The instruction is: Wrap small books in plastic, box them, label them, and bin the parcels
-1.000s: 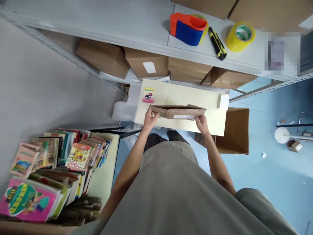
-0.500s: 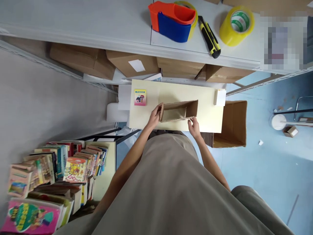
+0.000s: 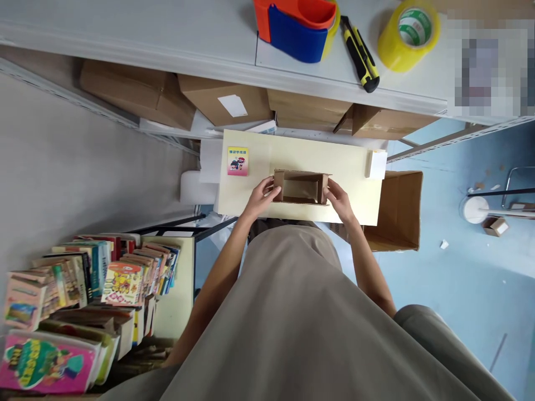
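Both of my hands are now on the small cardboard box (image 3: 301,187), one at each short end. Half a second ago only my left hand (image 3: 261,196) gripped it while my right hand (image 3: 339,199) hovered just off the near corner, fingers spread; a second ago the thing was a flattened sleeve pinched between both hands. Now it stands squared up and open-topped on the pale tabletop (image 3: 355,167), a little nearer my body than the middle, and it looks shorter and deeper than before, so I judge the end flaps have been pushed inward. My left fingers are clasped around the left end wall, thumb on the near side; my right fingers are pressed against the right end wall, grasping it too. That suggests the box is formed and being held in shape.

Farther out on the tabletop, a small picture card (image 3: 237,161) lies well to the left and a white block (image 3: 375,164) sits near the right edge. Above, on the grey shelf (image 3: 125,33), rest the tape dispenser (image 3: 296,25), the utility knife (image 3: 360,53) and the yellow tape roll (image 3: 408,34). Books (image 3: 83,289) stand off to my left.
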### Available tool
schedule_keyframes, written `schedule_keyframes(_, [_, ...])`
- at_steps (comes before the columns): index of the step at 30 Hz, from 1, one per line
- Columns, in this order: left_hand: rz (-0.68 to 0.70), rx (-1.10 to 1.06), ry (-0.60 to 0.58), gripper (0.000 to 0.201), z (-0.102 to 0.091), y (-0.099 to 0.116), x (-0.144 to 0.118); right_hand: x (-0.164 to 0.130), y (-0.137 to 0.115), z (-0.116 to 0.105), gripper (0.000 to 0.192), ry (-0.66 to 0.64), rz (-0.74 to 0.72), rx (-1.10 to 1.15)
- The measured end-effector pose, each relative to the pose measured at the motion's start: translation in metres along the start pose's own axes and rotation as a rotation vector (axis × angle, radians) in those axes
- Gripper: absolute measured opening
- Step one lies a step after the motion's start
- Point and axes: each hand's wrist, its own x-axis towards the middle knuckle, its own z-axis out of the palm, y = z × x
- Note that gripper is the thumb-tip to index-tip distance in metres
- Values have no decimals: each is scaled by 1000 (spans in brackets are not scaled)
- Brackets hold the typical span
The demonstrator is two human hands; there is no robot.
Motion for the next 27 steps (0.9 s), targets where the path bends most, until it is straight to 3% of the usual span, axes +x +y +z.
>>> schedule_keyframes(4, [-3, 79, 66, 77, 2, -8, 10, 6, 6, 9, 85, 51, -50, -57])
schedule_keyframes(7, [-53, 114, 114, 79, -1, -14, 13, 8, 11, 10, 100, 95, -26, -86])
schedule_keyframes(9, [-48, 129, 96, 92, -6, -12, 9, 6, 10, 6, 111, 81, -8, -106])
schedule_keyframes(13, [35, 140, -148, 134, -18, 4, -8, -2, 0, -12, 108, -113, -43, -87])
schedule_keyframes(15, [85, 188, -261, 143, -21, 15, -14, -4, -4, -20, 113, -236, -65, -73])
schedule_keyframes(16, [109, 231, -272, 138, -20, 20, -16, -4, -4, -23, 117, -271, -73, -74])
schedule_keyframes(18, [152, 333, -219, 102, -17, 26, -16, -2, -3, -24, 111, -260, -97, -103])
schedule_keyframes(20, [182, 437, -142, 56, -11, 29, -13, 1, 0, -22, 86, -178, -139, -161])
schedule_keyframes(22, [207, 525, -74, 27, -5, 27, -10, 5, 4, -18, 65, -95, -179, -228])
schedule_keyframes(27, [252, 548, 91, 11, 8, 17, -6, 14, 12, -11, 53, 6, -212, -280])
